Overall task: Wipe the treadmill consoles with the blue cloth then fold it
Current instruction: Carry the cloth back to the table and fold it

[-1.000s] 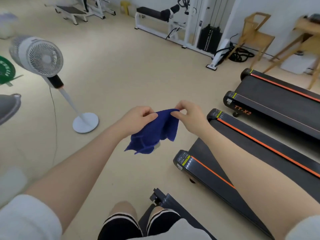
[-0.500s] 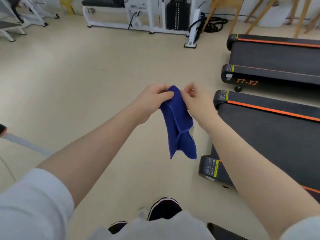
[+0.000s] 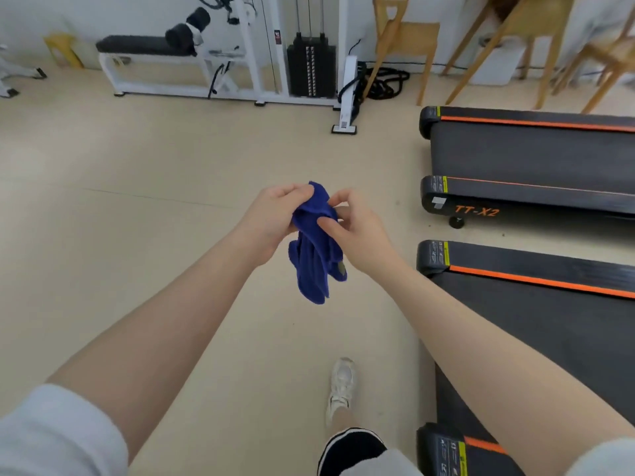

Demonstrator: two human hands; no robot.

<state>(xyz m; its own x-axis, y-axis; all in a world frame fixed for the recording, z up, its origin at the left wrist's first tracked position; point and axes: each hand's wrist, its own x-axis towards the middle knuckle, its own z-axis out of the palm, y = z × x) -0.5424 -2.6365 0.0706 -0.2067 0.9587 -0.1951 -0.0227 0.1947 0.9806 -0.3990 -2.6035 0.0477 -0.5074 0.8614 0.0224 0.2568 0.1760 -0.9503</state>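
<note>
The blue cloth [image 3: 314, 255] hangs bunched in mid-air in front of me, above the beige floor. My left hand [image 3: 271, 218] grips its top edge from the left. My right hand [image 3: 357, 231] pinches the cloth from the right with thumb and fingers. Two black treadmills with orange stripes lie to the right: the near one [image 3: 536, 304] by my right forearm and the far one [image 3: 529, 156], marked TT-X2. No console is in view.
A white weight machine [image 3: 309, 63] with a bench stands at the back wall. Wooden chairs [image 3: 402, 39] and black cables [image 3: 385, 80] are at the back right. Open floor [image 3: 120, 201] stretches to the left. My shoe [image 3: 340, 386] is below the cloth.
The view has swung right, away from the white fan, toward the treadmills. The cloth went from spread between my hands to bunched and hanging, and my hands came close together.
</note>
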